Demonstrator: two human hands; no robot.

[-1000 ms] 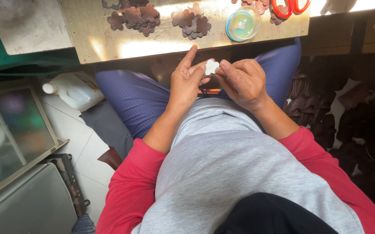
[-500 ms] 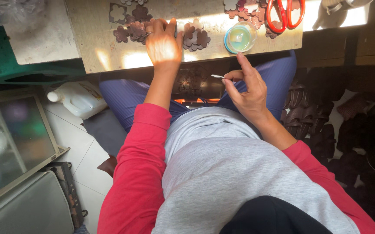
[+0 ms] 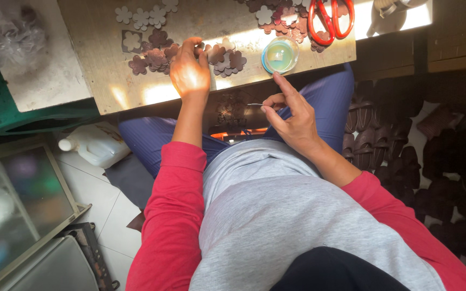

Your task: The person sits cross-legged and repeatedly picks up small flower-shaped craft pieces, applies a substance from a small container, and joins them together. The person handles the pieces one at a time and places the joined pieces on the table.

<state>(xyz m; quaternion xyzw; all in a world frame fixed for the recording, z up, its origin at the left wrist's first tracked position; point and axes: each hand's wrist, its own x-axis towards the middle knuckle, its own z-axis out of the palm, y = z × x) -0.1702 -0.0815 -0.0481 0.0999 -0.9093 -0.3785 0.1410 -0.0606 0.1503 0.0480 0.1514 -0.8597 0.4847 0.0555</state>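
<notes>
My left hand (image 3: 188, 73) reaches onto the low wooden board (image 3: 109, 81), fingers curled over a pile of brown and white flower-shaped cut-outs (image 3: 157, 54). Whether it grips one I cannot tell. My right hand (image 3: 289, 116) hovers above my lap, pinching a thin needle (image 3: 254, 104) between thumb and fingers, index finger pointing up toward a small round teal-rimmed container (image 3: 280, 55) on the board's front edge.
Red-handled scissors (image 3: 327, 19) lie on the board's far right among more cut-outs (image 3: 276, 16). A white plastic jug (image 3: 97, 144) stands on the tiled floor at left, by a glass-topped cabinet (image 3: 17, 205). Dark leather pieces (image 3: 400, 140) are heaped at right.
Both hands were together at my lap on a small white piece. My left hand has since stretched out to the cut-outs on the board; my right stayed, now holding the needle.
</notes>
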